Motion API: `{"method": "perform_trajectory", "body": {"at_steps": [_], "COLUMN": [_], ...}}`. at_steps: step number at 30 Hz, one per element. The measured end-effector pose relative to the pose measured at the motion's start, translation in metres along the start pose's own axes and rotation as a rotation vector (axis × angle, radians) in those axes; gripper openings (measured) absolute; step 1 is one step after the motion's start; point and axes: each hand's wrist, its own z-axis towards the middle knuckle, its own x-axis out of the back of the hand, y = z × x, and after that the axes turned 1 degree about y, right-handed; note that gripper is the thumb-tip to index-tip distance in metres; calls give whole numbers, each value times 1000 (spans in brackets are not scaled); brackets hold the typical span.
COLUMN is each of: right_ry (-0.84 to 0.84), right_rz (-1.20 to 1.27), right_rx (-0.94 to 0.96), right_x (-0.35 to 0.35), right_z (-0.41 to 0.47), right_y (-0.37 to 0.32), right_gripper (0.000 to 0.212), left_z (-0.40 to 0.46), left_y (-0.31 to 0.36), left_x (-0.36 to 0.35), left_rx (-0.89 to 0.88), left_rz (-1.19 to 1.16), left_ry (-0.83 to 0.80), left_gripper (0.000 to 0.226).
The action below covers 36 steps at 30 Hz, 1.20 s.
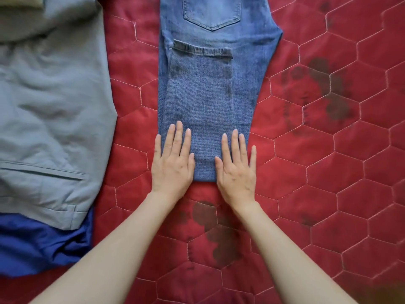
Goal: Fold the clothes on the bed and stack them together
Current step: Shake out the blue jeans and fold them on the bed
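Note:
A pair of blue jeans (203, 88) lies lengthwise in the middle of the bed, its legs folded back up over the seat so the hems end just below the back pocket. My left hand (173, 160) presses flat on the near left corner of the fold, fingers straight. My right hand (237, 164) lies flat on the near right corner, fingers spread. Grey trousers (50, 119) lie spread out at the left, on top of a dark blue garment (41, 244).
A red quilted bedspread (328, 161) with hexagon stitching and dark printed patches covers the bed. An olive garment's corner (22, 2) shows at the top left. Bare quilt stretches to the right of the jeans.

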Motion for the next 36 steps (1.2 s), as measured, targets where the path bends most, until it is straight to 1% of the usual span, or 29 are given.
{"method": "perform_trajectory", "body": {"at_steps": [3,7,11,14,16,19,21,23,25,27,28,31,34,36], "right_ry": [1,0,0,16,58,133,120,59,9,-19,-27,-89,-119,-99], "right_rz": [21,15,10,1,38,131,176,179,145,101,87,150,318,508], "right_rx": [24,-5,-3,-19,6,79,99,116,171,259,311,428,410,363], "right_x": [-2,-2,0,6,12,24,31,37,40,42,44,46,50,57], "right_z": [1,0,1,9,28,85,134,180,217,242,250,264,267,262], "right_y": [1,-1,-2,-8,-15,-25,-28,-30,-32,-38,-41,-52,-53,-48], "right_gripper": [54,54,54,53,51,47,48,50,54,57,58,53,43,35], "left_z": [21,86,156,171,166,154,147,146,152,165,171,182,183,182], "left_y": [3,0,-21,-27,-26,-28,-30,-34,-44,-60,-67,-84,-85,-81], "left_x": [4,7,13,14,14,14,16,22,30,37,41,50,55,59], "left_rx": [-39,-131,-114,-133,-140,-130,-119,-111,-64,53,126,278,331,390], "left_rz": [74,124,141,152,127,61,-33,-213,-373,-439,-451,-477,-531,-579], "left_ry": [-12,-64,-82,-80,-60,-38,6,79,174,262,275,205,92,42], "left_gripper": [57,62,64,66,65,61,60,56,50,41,36,22,17,21]}}
